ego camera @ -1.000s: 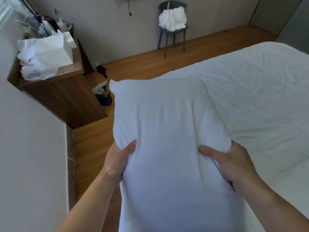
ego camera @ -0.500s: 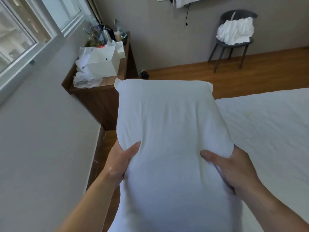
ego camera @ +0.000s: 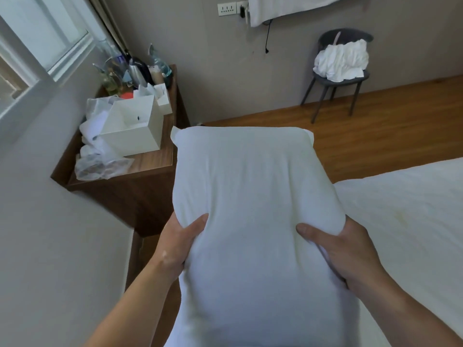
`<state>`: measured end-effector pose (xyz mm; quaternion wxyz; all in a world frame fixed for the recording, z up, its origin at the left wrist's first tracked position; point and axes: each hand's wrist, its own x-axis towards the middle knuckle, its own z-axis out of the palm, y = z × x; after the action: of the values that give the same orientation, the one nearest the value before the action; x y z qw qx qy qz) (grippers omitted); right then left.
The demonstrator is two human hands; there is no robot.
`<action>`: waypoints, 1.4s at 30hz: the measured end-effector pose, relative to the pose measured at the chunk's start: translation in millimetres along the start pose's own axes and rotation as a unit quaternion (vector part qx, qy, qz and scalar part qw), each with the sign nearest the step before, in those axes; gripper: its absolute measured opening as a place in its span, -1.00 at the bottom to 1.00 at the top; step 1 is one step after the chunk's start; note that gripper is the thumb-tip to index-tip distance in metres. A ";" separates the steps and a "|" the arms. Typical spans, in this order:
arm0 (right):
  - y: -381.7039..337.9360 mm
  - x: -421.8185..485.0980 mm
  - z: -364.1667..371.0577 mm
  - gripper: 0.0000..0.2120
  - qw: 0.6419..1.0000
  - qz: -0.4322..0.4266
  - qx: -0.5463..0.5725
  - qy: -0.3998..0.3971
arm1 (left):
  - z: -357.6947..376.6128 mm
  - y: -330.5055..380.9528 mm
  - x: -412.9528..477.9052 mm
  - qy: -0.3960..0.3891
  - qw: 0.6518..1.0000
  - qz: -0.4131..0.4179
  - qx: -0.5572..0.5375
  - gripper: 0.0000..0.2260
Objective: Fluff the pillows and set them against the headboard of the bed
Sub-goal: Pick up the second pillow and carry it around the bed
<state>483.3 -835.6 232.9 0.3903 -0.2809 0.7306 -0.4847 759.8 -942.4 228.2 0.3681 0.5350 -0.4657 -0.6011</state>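
A white pillow held upright between both hands beside the bed.

The left hand and right hand were clamped on the pillow's opposite sides, thumbs pressed into its face. The headboard was not shown. If swung leftward, the cluttered wooden desk nearby could be struck and its white box knocked off.

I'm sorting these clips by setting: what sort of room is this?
Most likely a bedroom. A bed with white bedding sits at right, both hands grip a white pillow, and a cluttered wooden side table stands by the window.
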 end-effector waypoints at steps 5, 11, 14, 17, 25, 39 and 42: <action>-41.2 58.7 50.1 -0.52 0.999 0.005 0.004 0.044 | -23.7 40.4 100.8 -0.045 0.999 -0.002 -0.002 -0.08; -73.8 146.4 87.4 -0.51 0.997 0.006 0.016 0.071 | -19.4 72.1 210.7 -0.065 0.998 -0.023 0.002 -0.21; -86.9 201.7 99.9 -0.48 0.997 0.004 0.032 0.076 | -8.0 89.6 271.6 -0.079 0.996 -0.023 0.020 -0.19; -105.6 263.2 105.3 -0.54 0.996 -0.004 0.046 0.071 | 10.9 109.2 331.9 -0.068 0.997 -0.013 0.022 -0.23; -161.9 406.0 79.3 -0.57 0.994 0.000 0.080 0.075 | 92.7 167.0 466.8 -0.090 0.995 -0.008 0.033 -0.12; -193.6 589.6 10.5 -0.62 0.963 0.045 0.118 0.238 | 284.6 220.6 693.8 -0.293 0.949 0.004 0.119 -0.31; -202.5 628.0 -0.2 -0.62 0.948 0.050 0.134 0.286 | 335.4 233.0 746.4 -0.319 0.939 0.008 0.129 -0.50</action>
<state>152.1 -1406.3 233.7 0.2229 -0.0392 0.7531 -0.6178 299.2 -1657.8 224.3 0.1325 0.3543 -0.6367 -0.6719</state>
